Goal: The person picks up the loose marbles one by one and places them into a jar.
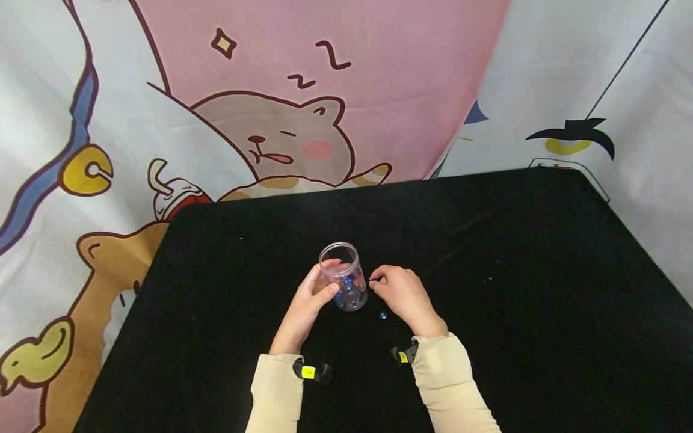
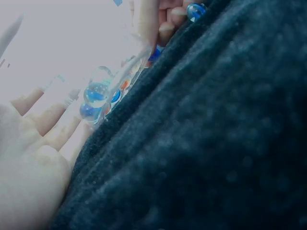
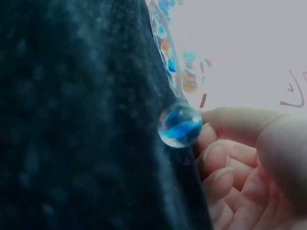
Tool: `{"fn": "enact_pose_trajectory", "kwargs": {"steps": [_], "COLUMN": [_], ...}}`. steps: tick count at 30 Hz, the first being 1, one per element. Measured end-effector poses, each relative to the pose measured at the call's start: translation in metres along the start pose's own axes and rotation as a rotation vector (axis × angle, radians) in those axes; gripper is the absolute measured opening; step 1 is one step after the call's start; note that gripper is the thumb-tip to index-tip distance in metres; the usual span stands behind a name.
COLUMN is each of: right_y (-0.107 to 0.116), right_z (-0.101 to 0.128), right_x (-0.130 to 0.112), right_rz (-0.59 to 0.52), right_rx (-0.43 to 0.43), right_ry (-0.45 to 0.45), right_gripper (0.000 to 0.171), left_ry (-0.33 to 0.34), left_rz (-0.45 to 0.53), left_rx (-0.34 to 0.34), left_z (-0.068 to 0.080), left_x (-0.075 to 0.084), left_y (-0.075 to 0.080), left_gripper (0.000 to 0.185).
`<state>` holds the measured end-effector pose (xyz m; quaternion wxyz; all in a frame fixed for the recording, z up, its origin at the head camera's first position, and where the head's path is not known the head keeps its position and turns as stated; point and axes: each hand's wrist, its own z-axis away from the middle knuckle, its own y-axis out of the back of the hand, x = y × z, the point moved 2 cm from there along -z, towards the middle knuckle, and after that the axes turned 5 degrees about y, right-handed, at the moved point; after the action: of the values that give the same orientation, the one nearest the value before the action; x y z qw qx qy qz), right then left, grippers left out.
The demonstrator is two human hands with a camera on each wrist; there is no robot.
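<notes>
A clear plastic jar (image 1: pixel 354 299) stands tilted on the black cloth, its open mouth up, with several blue and orange glass marbles (image 1: pixel 347 282) inside. My left hand (image 1: pixel 303 304) grips it from the left, thumb on the near side and fingers round the back. Just right of the jar, my right hand (image 1: pixel 403 294) pinches a dark blue marble (image 2: pixel 154 53) between thumb and fingertips, low at the cloth. One loose clear marble with a blue swirl (image 1: pixel 382 314) lies below that hand; in the right wrist view the same marble (image 3: pixel 180 126) shows large before the fingers.
Black cloth (image 1: pixel 520 288) covers the table. Behind and to the left hangs a printed curtain (image 1: pixel 411 78) with cartoon animals, reaching the table's far edge. A dark strap with a yellow label (image 1: pixel 308 372) sits at the left wrist, a similar one (image 1: pixel 403 357) at the right.
</notes>
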<state>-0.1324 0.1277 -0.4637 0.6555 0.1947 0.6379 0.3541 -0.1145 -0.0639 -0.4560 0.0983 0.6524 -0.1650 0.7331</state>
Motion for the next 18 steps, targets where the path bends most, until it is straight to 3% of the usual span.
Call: {"fn": "enact_pose_trajectory", "kwargs": {"steps": [8,15,18], "right_y": [0.000,0.005,0.005], "right_z": [0.001,-0.001,-0.002], "right_x": [0.007,0.007,0.007], "right_rz": [-0.184,-0.248,-0.292], "right_rx": [0.034,0.110,0.137], "right_ry": [-0.027,-0.008,-0.010], "right_gripper": [0.014,0.015,0.017], "left_ry": [0.006,-0.010,-0.002], "left_rz": [-0.020,0.021,0.020], "left_rx": [-0.002,0.003,0.001], "left_z": [0.001,-0.005,-0.004], "left_x": [-0.001,-0.018,-0.016], "left_y": [0.000,0.007,0.006], "left_gripper": [0.041,0.043,0.042]}}
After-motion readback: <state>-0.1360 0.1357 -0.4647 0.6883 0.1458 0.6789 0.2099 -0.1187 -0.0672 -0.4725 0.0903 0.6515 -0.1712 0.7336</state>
